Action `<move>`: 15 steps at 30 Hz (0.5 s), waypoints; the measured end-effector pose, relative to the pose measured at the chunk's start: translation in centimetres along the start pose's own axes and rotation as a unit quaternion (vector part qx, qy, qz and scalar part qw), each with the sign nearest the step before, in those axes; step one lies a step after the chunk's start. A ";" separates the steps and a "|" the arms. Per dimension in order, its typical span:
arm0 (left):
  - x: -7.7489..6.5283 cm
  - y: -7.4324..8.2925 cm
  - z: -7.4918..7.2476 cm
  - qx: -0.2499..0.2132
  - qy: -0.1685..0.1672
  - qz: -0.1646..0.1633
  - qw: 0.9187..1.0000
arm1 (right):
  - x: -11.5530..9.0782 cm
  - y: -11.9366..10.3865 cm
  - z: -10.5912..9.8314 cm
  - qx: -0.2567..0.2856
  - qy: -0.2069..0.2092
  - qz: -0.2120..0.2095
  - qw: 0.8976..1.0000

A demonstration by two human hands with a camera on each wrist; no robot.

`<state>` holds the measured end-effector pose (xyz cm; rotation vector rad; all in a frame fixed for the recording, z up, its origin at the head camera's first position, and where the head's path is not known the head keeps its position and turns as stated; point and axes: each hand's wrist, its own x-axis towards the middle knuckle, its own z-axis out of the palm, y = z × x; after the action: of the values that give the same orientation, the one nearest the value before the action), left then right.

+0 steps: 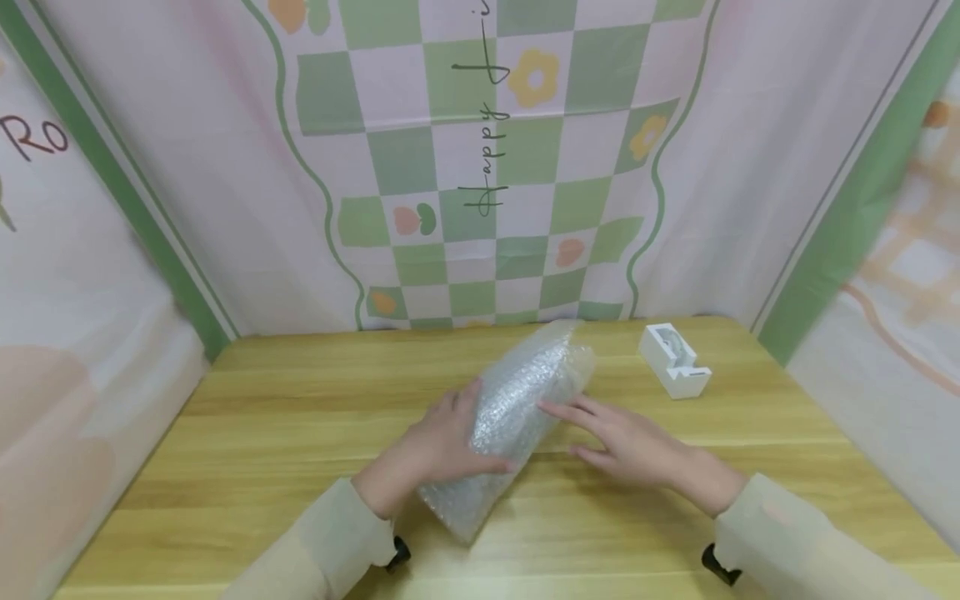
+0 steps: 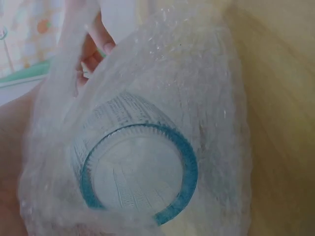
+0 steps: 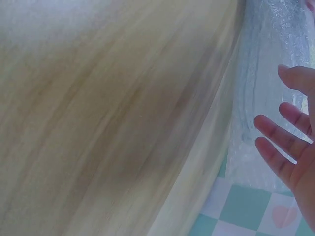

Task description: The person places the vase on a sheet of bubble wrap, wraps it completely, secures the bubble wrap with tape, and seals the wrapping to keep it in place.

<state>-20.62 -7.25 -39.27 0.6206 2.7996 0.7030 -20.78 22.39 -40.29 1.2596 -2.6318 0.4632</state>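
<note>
Bubble wrap (image 1: pixel 525 392) lies rolled in a long bundle, slanting across the middle of the wooden table. Inside its open near end, the left wrist view shows a clear ribbed drinking glass (image 2: pixel 142 115) with a bluish rim of light round its base or mouth; which end it is, I cannot tell. My left hand (image 1: pixel 438 446) grips the bundle from the left, thumb across its near part and fingers over the other side. On the right, my right hand (image 1: pixel 630 442) has its fingers spread loosely, the index fingertip at the wrap's edge. Whether it touches is unclear.
A white tape dispenser (image 1: pixel 675 362) with a tape roll stands at the back right of the table (image 1: pixel 300 400). Behind the table hangs a checked green and white cloth (image 1: pixel 465 158), with further cloth at both sides.
</note>
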 end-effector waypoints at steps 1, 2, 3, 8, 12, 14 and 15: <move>0.0 0.0 0.0 -0.002 -0.001 -0.002 1.000 | 0.0 0.0 -0.1 0.003 -0.006 0.005 1.000; -0.1 -0.1 -0.1 -0.001 -0.002 -0.001 1.000 | 0.1 0.0 -0.1 0.006 -0.012 0.010 1.000; -0.2 -0.1 -0.2 -0.003 -0.004 0.000 1.000 | 0.1 0.0 -0.2 0.008 -0.018 0.013 1.000; -0.6 -0.7 -1.1 -0.021 -0.029 0.019 0.999 | -0.1 0.1 -0.6 0.012 -0.040 0.034 0.999; -1.0 -1.1 -1.6 -0.047 -0.057 0.024 0.997 | -0.4 0.3 -0.7 0.013 -0.052 0.054 0.997; -1.2 -1.2 -1.8 -0.066 -0.064 0.025 0.995 | -0.5 0.4 -0.7 0.013 -0.057 0.058 0.997; -1.3 -1.2 -1.8 -0.073 -0.064 0.025 0.995 | -0.5 0.4 -0.7 0.013 -0.060 0.058 0.996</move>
<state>-20.40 -9.50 -38.24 0.6849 2.5963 0.8367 -20.80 23.22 -39.89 1.1819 -2.8190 0.4557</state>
